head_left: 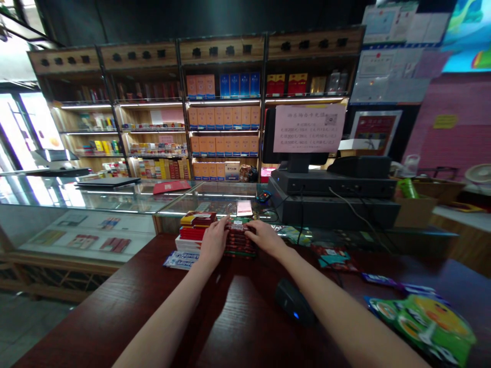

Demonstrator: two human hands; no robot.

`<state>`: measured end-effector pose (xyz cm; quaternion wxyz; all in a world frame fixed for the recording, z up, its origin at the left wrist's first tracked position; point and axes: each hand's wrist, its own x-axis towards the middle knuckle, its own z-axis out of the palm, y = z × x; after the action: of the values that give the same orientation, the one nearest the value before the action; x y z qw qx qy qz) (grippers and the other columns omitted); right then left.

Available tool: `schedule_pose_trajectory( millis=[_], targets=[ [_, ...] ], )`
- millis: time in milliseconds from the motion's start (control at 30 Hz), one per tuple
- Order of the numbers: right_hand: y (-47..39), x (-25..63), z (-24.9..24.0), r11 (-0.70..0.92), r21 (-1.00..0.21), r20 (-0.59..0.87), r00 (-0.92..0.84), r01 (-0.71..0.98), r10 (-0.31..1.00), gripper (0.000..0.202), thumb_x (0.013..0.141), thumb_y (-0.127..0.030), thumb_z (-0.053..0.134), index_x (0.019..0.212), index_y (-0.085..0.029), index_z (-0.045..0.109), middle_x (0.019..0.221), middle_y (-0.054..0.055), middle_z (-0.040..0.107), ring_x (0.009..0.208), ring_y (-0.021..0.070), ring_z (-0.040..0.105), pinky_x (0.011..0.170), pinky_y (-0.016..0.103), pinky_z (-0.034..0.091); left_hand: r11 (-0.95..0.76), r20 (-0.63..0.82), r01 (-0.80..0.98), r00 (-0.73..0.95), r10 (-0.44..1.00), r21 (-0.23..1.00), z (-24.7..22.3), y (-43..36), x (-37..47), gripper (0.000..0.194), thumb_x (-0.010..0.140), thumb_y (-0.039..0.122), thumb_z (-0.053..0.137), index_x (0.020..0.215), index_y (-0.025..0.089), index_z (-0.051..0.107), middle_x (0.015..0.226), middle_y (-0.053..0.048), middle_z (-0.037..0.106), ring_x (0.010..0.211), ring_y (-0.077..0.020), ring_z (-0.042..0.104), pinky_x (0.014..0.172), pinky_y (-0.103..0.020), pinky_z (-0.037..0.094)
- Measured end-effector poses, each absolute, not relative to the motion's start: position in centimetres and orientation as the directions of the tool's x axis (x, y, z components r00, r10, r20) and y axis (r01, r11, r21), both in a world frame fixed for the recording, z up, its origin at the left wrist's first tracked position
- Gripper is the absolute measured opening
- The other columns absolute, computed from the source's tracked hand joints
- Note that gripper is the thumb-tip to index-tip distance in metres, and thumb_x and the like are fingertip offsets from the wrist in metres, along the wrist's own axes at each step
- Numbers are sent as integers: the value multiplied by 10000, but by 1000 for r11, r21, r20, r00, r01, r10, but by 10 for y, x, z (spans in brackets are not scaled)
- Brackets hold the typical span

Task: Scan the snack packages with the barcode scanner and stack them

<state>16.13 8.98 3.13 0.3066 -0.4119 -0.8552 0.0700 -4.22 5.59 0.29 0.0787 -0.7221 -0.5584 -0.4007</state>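
Observation:
A neat stack of dark red-brown snack packets (240,241) lies on the brown wooden counter (230,317), between my two hands. My left hand (215,237) presses against its left side, fingers reaching to the top edge. On the right side, my right hand (264,236) has its curled fingers against the packets; some fingertips are hidden. Just left of my left hand is a pile of red and yellow boxes (194,227) on a white box (187,243). Blue-and-white packets (180,259) lie in front of that pile.
A black barcode scanner (293,302) with a blue light rests near my right forearm. At the right lie a green package (429,327), purple packets (402,285) and a red packet (333,257). Behind stand a glass display case (218,191), a cash register (330,186) and stocked shelves (222,129).

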Motion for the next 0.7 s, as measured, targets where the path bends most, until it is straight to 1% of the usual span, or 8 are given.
schedule_pose_trajectory(
  millis=[100,300,433,600,700],
  targets=[
    [89,162,30,642,-376,460,-467,668,755,306,910,-253,602,1180,-143,696,1196,133,707,1115,242,649,1002,350,466,-355,655,876,61,753,326,4,54,-42,450,925,118,492,1365,205,462,1229,-86,682,1165,-264,588,974,-464,475],
    [86,164,31,622,-371,435,-463,689,772,334,918,-294,592,1221,-182,678,1234,101,697,1147,232,640,1018,336,455,-321,627,892,56,777,319,8,50,-41,434,934,130,494,1358,218,459,1251,-74,678,1165,-240,597,977,-416,475],
    [83,166,35,611,-348,422,-464,711,779,340,913,-317,599,1227,-209,675,1257,89,691,1167,239,631,1014,344,454,-311,630,902,57,775,301,10,47,-40,459,927,122,503,1376,203,449,1259,-91,667,1191,-247,588,980,-412,481],
    [77,173,39,593,-327,425,-446,736,788,387,921,-342,597,1270,-182,646,1301,114,667,1225,256,595,1047,361,430,-308,647,912,66,760,269,11,43,-40,482,923,118,498,1396,186,441,1313,-115,627,1229,-254,567,1015,-415,467],
    [72,179,42,598,-320,429,-450,735,783,373,920,-340,601,1260,-195,649,1302,96,670,1233,243,590,1059,347,418,-320,654,912,80,752,256,13,40,-37,486,920,118,492,1399,182,436,1305,-118,627,1227,-256,564,1018,-419,466]
  ],
)
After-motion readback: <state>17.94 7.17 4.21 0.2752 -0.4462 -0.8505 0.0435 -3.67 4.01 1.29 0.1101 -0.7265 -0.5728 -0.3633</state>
